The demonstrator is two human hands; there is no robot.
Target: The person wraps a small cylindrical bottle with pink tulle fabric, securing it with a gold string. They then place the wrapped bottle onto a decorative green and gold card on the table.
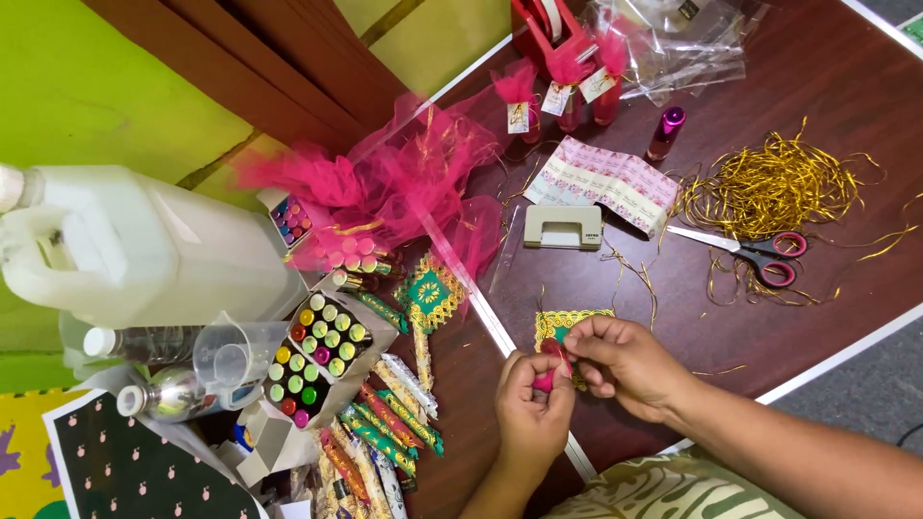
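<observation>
A small pink vial (545, 379) is pinched by both hands, left hand (531, 411) and right hand (623, 363). Its long axis cannot be told. A green-gold square (567, 325) is seen on the table (846, 115) at 12 o'clock.

Bare worktop (827, 125) lies open right of the hands; pink tulle (404, 183), scissors (755, 252) and gold ribbon (769, 183) crowd the far side.

A home craft corner for making small gift favours. A dark wooden table (827, 86) holds pink tulle (385, 183), a heap of gold ribbon (769, 187), scissors (760, 252), a hole punch (562, 227), clear bags (673, 43) and boxes of small capped bottles (317, 360). Finished tulle-wrapped favours with tags (562, 82) stand at the far edge. A green wall (87, 86) and a plastic jug (135, 245) sit on the left.
</observation>
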